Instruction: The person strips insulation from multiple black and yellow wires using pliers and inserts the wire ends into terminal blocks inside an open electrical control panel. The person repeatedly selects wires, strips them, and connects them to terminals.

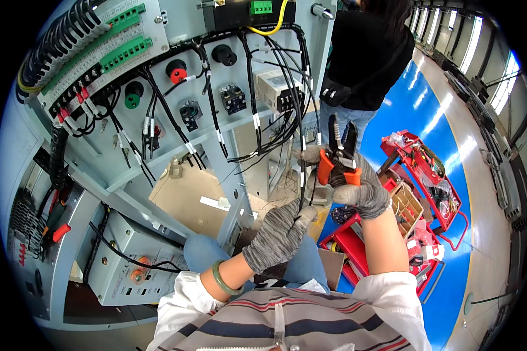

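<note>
My left hand (280,231), in a grey knit glove, is closed on thin black wires (303,184) that hang from the panel and carry white marker sleeves. In my gloved right hand (369,190) are wire strippers (339,155) with orange handles and dark jaws pointing up. The tool is beside the wires; whether its jaws touch one I cannot tell. A gloved fingertip shows left of the tool, close to the wires. Above hangs the grey cabinet panel (205,128), with black wire bundles, a red button housing (176,71) and green terminal strips (126,52).
A red tool cart (357,245) with boxes and parts stands at right on a blue floor (451,245). Ahead, a person in black (366,58) stands turned away. A grey box (137,257) with cables lies at lower left.
</note>
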